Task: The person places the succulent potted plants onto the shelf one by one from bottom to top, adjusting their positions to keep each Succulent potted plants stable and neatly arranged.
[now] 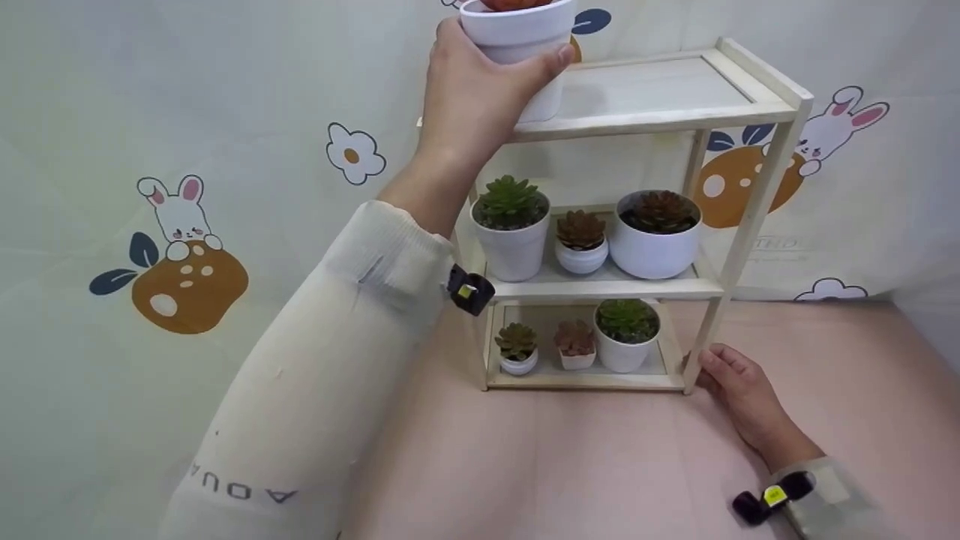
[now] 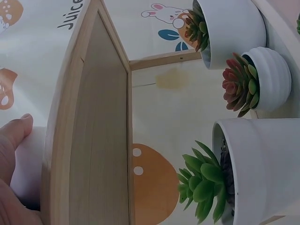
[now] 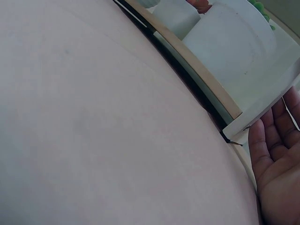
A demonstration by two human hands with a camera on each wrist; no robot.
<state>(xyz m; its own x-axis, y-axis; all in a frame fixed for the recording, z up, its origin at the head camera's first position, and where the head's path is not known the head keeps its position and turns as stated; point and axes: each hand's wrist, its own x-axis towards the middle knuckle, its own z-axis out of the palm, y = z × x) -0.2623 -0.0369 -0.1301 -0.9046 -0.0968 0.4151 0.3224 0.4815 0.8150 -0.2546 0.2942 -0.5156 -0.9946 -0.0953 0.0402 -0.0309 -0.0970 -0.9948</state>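
Observation:
In the head view, my left hand (image 1: 472,97) grips a white flower pot (image 1: 517,34) at the left end of the wooden shelf's (image 1: 652,120) top board. Something orange-brown shows at the pot's rim, mostly cut off by the frame. The left wrist view catches my thumb and the pot's lower side, close to the top board; whether the pot touches the board I cannot tell. Down at the shelf's front right leg (image 1: 739,225), my right hand (image 1: 742,397) touches the foot with its fingers extended, as the right wrist view (image 3: 281,164) also shows.
A green succulent (image 1: 511,232), a small reddish one (image 1: 581,244) and a wide-potted dark one (image 1: 658,236) stand on the middle board. Below are two small succulents (image 1: 517,349) and a larger green one (image 1: 627,337). Pink cloth (image 1: 600,465) lies underneath; a printed curtain (image 1: 285,247) hangs behind.

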